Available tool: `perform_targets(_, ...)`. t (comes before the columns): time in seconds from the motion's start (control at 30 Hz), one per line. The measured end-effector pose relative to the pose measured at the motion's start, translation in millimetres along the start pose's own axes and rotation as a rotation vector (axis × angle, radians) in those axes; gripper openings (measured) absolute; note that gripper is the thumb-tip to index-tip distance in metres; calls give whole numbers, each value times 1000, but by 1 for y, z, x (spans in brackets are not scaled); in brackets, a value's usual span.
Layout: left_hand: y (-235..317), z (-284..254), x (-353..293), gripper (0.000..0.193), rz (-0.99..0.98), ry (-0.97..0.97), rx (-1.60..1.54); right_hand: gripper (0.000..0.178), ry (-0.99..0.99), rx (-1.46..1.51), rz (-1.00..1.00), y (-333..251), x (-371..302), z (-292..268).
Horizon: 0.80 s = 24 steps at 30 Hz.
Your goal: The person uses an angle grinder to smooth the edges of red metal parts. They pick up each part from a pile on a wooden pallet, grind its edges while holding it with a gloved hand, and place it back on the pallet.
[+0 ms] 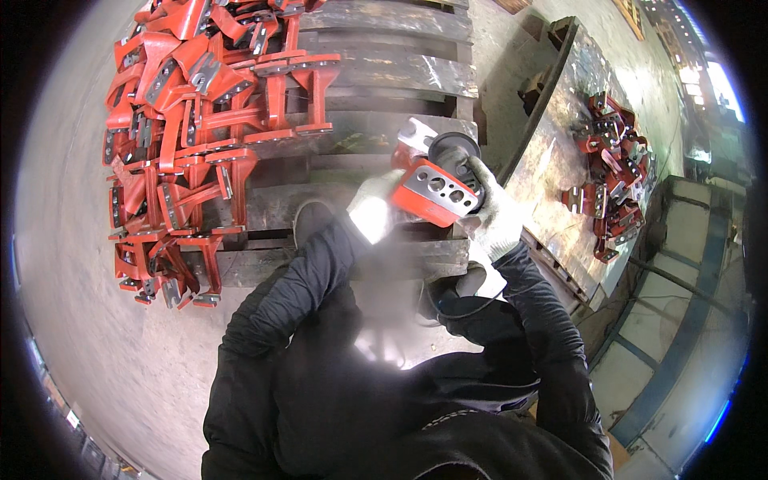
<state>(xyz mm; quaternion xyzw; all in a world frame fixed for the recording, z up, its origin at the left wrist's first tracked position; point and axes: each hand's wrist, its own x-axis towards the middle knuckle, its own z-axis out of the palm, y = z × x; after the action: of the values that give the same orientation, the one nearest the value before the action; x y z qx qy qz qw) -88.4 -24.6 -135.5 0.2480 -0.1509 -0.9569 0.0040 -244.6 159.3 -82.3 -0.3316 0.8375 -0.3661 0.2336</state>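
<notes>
My left hand, in a white glove, grips the left side of a red metal bracket, its fingers partly hidden behind it. The bracket has a bare silver face with several round holes, tilted up toward me. Behind its upper right edge is a dark round-headed object, possibly a power tool; its kind is not clear. My right hand, also gloved, is closed around this dark object at the bracket's right side, fingers curled over its rim. A silver-grey end piece shows beyond the bracket.
A large pile of red brackets covers the left of the wooden pallet before me. More red parts lie on a worn board at the right. A dark cable runs by my right leg.
</notes>
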Motion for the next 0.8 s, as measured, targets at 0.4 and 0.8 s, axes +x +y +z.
perform_targets(0.4, 16, 2, 9, 33, 71, 170, 39, 88, 81, -118, 93, -4, 6, -14)
perform_targets(0.8, 36, -35, 73, 36, 527, 770, 1445, 90, 52, -56, -25, -80, -14, -37)
